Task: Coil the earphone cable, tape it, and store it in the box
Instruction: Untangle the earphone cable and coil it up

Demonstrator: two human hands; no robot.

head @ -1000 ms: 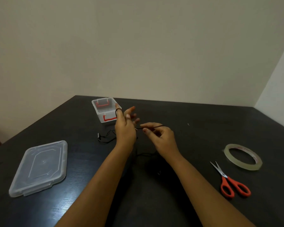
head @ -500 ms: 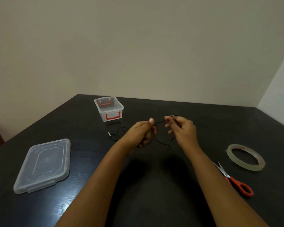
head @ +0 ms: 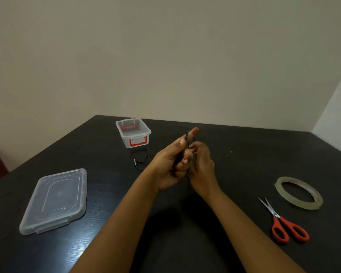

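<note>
Meeting above the middle of the dark bench (head: 244,164), the left hand (head: 169,166) and the right hand (head: 202,168) press close together, touching at the fingers. The left hand is curled, its lower fingers clenched toward the palm, with the forefinger stretched up and away and the thumb raised beside it. Thin black turns of the earphone cable (head: 187,139) cross that raised forefinger and run down between the 2 hands. The right hand's fingers (head: 195,148) are bent inward and pinch the cable just beside the left forefinger; how many turns lie on the finger is too fine to tell.

A loose stretch of the same cable trails off the left hand to the bench, where it lies in slack curves near the box, ending in a small plug (head: 135,161) that rests on the surface.

The box (head: 133,133) is small, clear plastic with red latches, open at the top, standing toward the far left of the bench, apart from both hands. Its clear lid (head: 55,200) lies flat on the near left, well apart from the box.

On the right side, a roll of clear tape (head: 299,193) lies flat on the bench. Just nearer to the person lie scissors (head: 283,221) with red handles, blades pointing away toward the middle of the bench, near the roll but not touching it. Neither hand reaches them.
</note>
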